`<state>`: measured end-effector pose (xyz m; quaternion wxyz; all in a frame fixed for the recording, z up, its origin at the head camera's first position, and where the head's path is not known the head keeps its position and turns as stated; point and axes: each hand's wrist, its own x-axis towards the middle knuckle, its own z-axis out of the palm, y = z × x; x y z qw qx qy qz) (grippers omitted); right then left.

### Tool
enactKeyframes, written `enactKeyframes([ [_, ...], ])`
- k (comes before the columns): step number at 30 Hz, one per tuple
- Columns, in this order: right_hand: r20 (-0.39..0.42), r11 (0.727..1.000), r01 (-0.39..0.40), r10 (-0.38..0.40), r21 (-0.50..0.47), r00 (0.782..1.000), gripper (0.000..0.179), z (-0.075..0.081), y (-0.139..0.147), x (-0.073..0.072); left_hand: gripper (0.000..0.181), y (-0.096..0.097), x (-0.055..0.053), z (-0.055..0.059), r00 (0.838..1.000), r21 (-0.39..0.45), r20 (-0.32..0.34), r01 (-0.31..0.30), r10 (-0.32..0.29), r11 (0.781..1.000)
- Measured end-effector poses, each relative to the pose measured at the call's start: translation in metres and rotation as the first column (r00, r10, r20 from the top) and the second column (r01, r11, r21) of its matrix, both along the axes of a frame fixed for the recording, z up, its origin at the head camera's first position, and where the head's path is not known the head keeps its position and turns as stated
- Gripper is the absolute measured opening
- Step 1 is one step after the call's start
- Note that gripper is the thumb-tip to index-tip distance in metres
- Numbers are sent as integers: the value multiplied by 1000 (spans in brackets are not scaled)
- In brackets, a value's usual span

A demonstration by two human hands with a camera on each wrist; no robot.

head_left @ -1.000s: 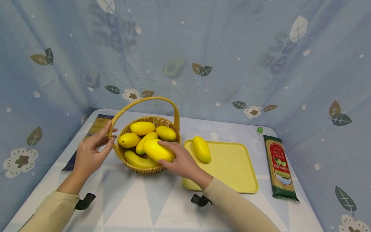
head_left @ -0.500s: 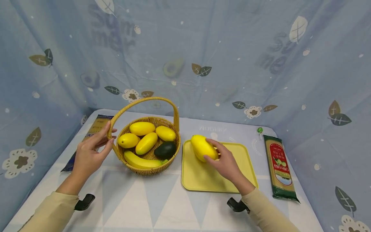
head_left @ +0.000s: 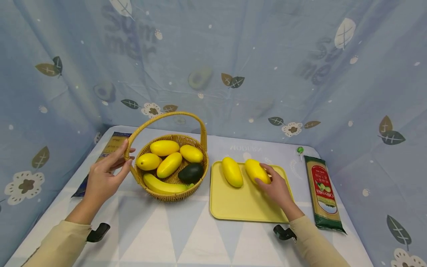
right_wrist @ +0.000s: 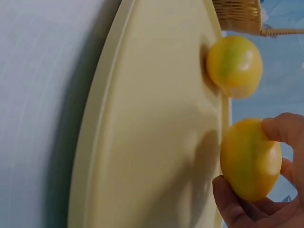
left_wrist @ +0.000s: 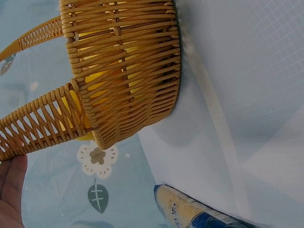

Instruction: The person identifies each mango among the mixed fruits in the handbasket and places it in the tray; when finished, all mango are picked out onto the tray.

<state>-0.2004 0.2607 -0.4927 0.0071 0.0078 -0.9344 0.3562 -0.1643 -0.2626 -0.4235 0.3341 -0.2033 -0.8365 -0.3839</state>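
Note:
My right hand (head_left: 275,185) grips a yellow mango (head_left: 256,171) at the back of the yellow tray (head_left: 240,207). In the right wrist view, thumb and fingers lie around that mango (right_wrist: 251,159). A second mango (head_left: 232,172) lies on the tray just to its left. With thumb and fingers, my left hand (head_left: 106,174) pinches the handle (head_left: 131,142) of the wicker basket (head_left: 173,198). Inside the basket are several yellow mango-like fruits (head_left: 169,165), a banana (head_left: 165,185) and a dark green avocado (head_left: 191,173).
A pasta packet (head_left: 323,193) lies right of the tray, with a green lollipop (head_left: 300,150) behind it. Another packet (head_left: 111,144) is partly hidden behind my left hand. A patterned curtain (head_left: 213,55) encloses the table's back and sides.
My right hand has carried the mango from above the basket to the tray, right of the other mango. The avocado has come into sight. My left hand stays on the handle.

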Motion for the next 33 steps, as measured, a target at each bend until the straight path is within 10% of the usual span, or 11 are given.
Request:
enactKeyframes([
  [12,27,998,15,-17,54,999,69,-4,4,-1,87,0,0,0,1000,-8,-7,-13,13,1000],
  [33,-170,995,-74,85,71,982,59,23,-17,7,87,1,0,0,1000,-9,-4,-18,18,1000],
])
